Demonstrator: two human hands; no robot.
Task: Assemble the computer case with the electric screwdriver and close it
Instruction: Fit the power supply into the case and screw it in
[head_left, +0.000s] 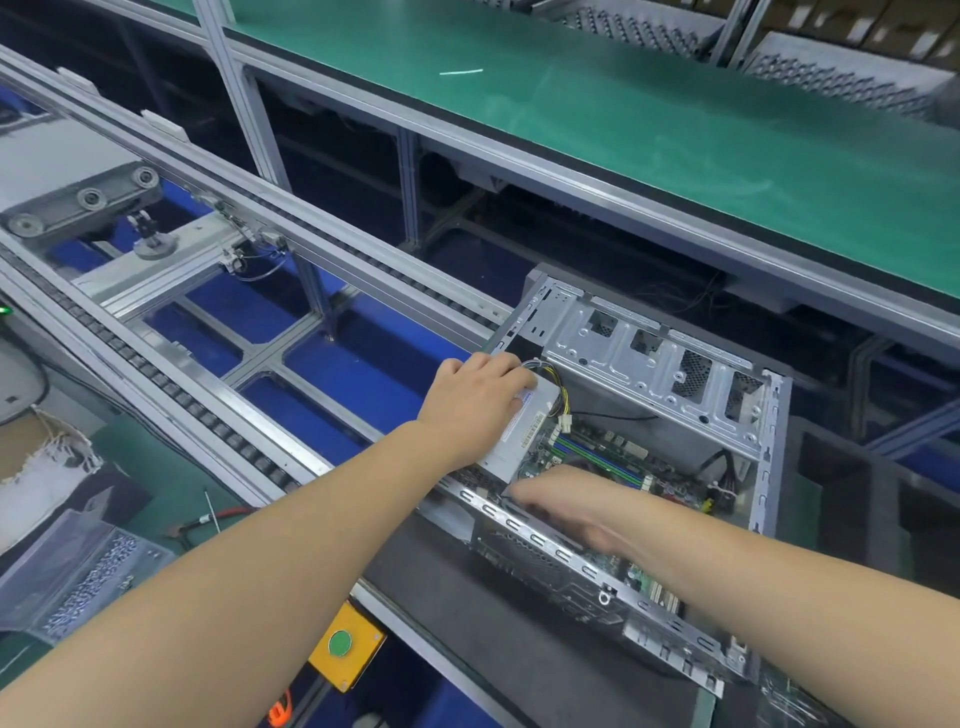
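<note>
Screw tray (78, 577) left, case (649, 431) open

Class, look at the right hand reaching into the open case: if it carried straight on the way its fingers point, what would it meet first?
Most likely the power supply: the right hand points left along the case wall toward its lower end. Depth is unclear.
</note>
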